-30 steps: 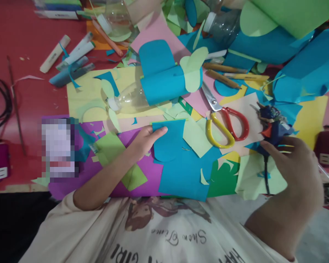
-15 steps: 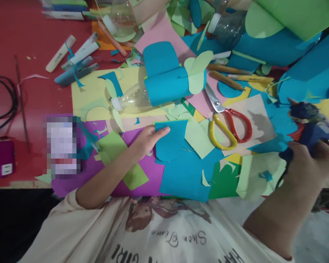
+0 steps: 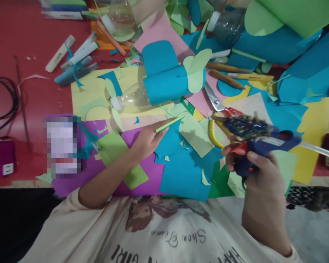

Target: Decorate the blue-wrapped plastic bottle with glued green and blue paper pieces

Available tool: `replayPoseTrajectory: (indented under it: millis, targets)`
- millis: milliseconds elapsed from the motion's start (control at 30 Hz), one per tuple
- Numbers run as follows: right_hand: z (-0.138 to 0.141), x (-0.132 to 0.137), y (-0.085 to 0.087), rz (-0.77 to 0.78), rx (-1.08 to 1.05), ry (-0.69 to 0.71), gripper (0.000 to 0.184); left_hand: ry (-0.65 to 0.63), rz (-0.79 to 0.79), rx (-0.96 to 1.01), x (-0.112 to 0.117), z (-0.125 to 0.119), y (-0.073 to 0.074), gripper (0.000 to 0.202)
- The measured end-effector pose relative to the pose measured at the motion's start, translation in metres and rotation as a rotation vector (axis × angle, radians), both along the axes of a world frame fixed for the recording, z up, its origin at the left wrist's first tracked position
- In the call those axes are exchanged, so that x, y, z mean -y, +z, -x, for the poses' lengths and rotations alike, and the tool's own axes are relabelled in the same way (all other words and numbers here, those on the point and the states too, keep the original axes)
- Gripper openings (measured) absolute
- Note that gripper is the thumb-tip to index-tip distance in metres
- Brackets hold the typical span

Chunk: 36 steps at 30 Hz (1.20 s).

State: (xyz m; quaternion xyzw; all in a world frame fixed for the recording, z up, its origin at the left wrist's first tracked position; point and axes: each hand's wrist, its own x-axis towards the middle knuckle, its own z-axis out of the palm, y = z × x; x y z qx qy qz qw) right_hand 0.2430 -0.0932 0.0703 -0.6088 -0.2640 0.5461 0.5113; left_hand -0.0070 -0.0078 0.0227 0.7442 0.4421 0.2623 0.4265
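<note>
My left hand pinches a blue paper cutout with a light green edge strip, tilted up off the purple sheet. My right hand is wrapped round the handle of a blue glue gun with a red trigger; its grimy nozzle points left, above the yellow and red scissors. A glue stick pokes out of the gun's back to the right. The nozzle is a short way right of the cutout, not touching it.
A plastic bottle wrapped in blue paper with light green fins lies behind the cutout. Coloured paper sheets and scraps cover the red table. Markers, pencils, another bottle, a black cable and a purple socket block lie around.
My right hand has lifted the glue gun from the right side and swung it left, nozzle towards the cutout. My left hand has tipped the blue cutout up on its edge.
</note>
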Motion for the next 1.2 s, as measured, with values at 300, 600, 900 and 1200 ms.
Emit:
replayPoseTrajectory:
  millis: [300, 600, 900, 1200]
  targets:
    - [0.032, 0.004, -0.019, -0.027, -0.129, 0.423, 0.029, -0.043, -0.001, -0.076, -0.001, 0.001, -0.002, 0.041]
    - [0.046, -0.002, -0.019, -0.013, -0.066, 0.468, 0.034, -0.118, -0.001, -0.214, -0.004, -0.001, 0.002, 0.056]
    - [0.047, -0.002, -0.018, 0.011, -0.009, 0.478, 0.04, -0.12, 0.024, -0.216, -0.005, -0.002, 0.002, 0.068]
    - [0.049, -0.004, -0.017, 0.012, -0.003, 0.487, 0.04, -0.109, 0.013, -0.192, -0.005, -0.001, -0.001, 0.066]
